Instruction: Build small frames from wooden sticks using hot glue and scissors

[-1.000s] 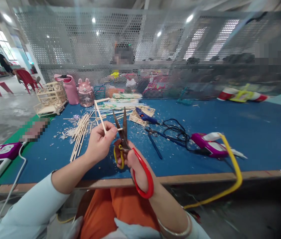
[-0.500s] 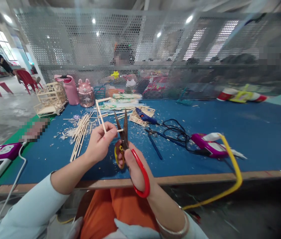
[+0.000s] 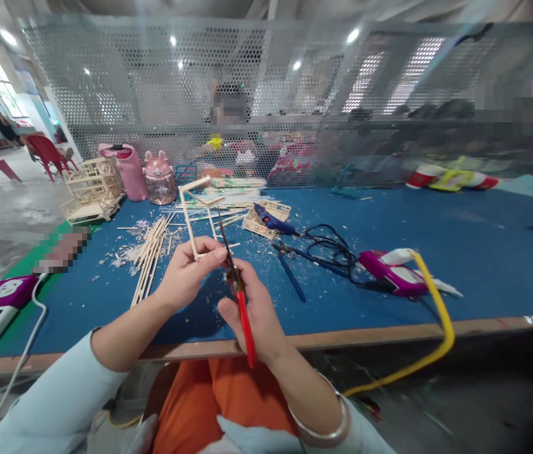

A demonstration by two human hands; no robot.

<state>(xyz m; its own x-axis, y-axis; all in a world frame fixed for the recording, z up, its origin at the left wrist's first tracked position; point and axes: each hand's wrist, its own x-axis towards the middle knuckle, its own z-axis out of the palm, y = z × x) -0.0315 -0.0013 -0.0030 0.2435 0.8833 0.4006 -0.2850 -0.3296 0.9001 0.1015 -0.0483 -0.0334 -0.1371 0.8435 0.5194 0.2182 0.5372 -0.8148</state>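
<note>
My left hand (image 3: 184, 274) pinches a small open frame of pale wooden sticks (image 3: 188, 221) near its lower corner, and the frame stands up above the fingers. In my right hand (image 3: 261, 315) is a pair of scissors (image 3: 246, 325) with red-coated handles, seen nearly edge-on. Its dark blades point up and away, close beside my left fingertips and the frame's right side. My right thumb is off the near handle, while the fingers pass behind it. Whether the blades touch a stick I cannot tell. Left of my hands lie loose wooden sticks (image 3: 150, 255) among scraps.
Beyond my hands, a blue glue gun (image 3: 273, 219) rests on a small stick tray (image 3: 252, 225). Blue-handled pliers (image 3: 291, 275) and a purple device (image 3: 389, 274) with black cable lie rightward. A pink bottle (image 3: 131, 176), a jar (image 3: 159, 183) and a stick model (image 3: 91, 195) stand back left.
The scissors have turned from a broad view with spread blades to nearly edge-on. My right thumb has come away from the handle. The stick frame has turned, showing more of its sides.
</note>
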